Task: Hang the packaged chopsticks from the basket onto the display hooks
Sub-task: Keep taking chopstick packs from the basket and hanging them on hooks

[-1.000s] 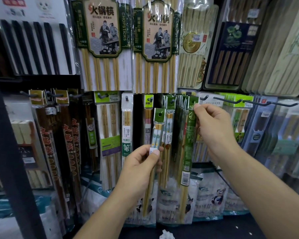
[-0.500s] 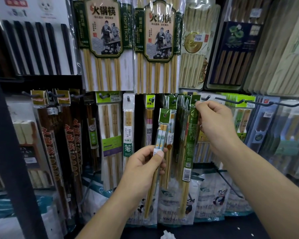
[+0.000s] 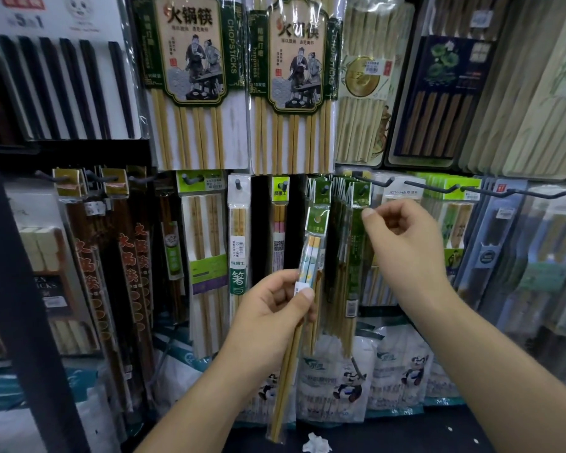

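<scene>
Gripping a slim pack of chopsticks (image 3: 310, 255) about a third of the way down its length, the left hand (image 3: 275, 317) has thumb and fingers curled round the clear sleeve just below the blue-and-white stick tops. The pack stands nearly upright in front of the display: its long axis runs from the plain wooden tips low down, near the shelf edge, up to a green header card (image 3: 317, 219) at the top, and it leans a little to the right as it rises. The punched hole in that card faces the rack and sits just below a peg hook (image 3: 324, 190) that already carries a like green card, so the coming move looks like a short lift and a push away from the body, along the peg. The left hand is the nearer one and already has the pack lined up. The right hand (image 3: 406, 246) is raised further right, fingers curled in with nothing visible between them; its thumb (image 3: 369, 212) lies at the edge of a thick bunch of green-carded packs (image 3: 352, 256) hung on the next peg, and I cannot tell whether it touches them. Bare angled hooks (image 3: 374, 182) jut out above that hand. No basket is in view.
</scene>
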Tool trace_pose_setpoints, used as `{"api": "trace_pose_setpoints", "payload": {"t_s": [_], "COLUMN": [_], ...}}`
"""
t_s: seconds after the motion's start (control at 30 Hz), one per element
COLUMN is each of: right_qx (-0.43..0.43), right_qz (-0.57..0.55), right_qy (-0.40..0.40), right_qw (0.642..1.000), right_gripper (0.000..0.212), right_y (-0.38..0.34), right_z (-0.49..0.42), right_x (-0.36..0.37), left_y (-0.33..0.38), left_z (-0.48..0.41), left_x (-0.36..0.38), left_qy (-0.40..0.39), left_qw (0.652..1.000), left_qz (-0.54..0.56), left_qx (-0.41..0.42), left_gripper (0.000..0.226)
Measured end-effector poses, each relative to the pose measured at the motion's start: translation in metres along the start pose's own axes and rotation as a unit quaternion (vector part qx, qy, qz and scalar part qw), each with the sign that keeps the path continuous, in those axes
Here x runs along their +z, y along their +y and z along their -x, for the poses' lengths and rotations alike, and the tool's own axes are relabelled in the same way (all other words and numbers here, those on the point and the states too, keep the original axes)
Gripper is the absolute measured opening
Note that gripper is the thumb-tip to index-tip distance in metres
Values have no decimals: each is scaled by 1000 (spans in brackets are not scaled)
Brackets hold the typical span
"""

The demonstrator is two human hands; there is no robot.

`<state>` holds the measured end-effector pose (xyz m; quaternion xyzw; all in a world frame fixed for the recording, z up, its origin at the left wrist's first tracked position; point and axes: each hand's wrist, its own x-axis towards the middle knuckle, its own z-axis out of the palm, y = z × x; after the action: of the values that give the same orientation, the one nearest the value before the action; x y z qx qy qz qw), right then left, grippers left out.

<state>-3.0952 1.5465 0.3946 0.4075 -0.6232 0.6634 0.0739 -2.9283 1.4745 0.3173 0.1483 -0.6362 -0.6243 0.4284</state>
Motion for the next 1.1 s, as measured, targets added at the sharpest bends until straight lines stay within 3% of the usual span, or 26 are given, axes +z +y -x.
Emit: {"api": "trace_pose_setpoints", "payload": {"t_s": [0.23,0.53,0.77,1.0,1.1], "right_qx": [-16,24,39,25,16], "right_qz": [-64,-91,-53,-28,-12], "right_qy": [-141,-88,-71,-67,-73], "right_qw": [988,992,995,997,997], "right_gripper": [22,26,29,31,34], "right_y": [-8,-10,-2,9,16], "right_z": [17,-18,-34,-38,-35], "right_x": [-8,-15,-7,-3,-3], "left_y": [6,12,10,4,0], "left_z": [-7,-32,-36,-40,-39], "left_x": [25,53,60,63,61], "left_qy": [-12,10,19,28,34], "left_qw": [999,991,985,977,956], "left_qz": [-39,-117,-162,-206,-286], "left_qx": [22,68,48,41,48], "left_gripper": [25,20,7,9,11]}}
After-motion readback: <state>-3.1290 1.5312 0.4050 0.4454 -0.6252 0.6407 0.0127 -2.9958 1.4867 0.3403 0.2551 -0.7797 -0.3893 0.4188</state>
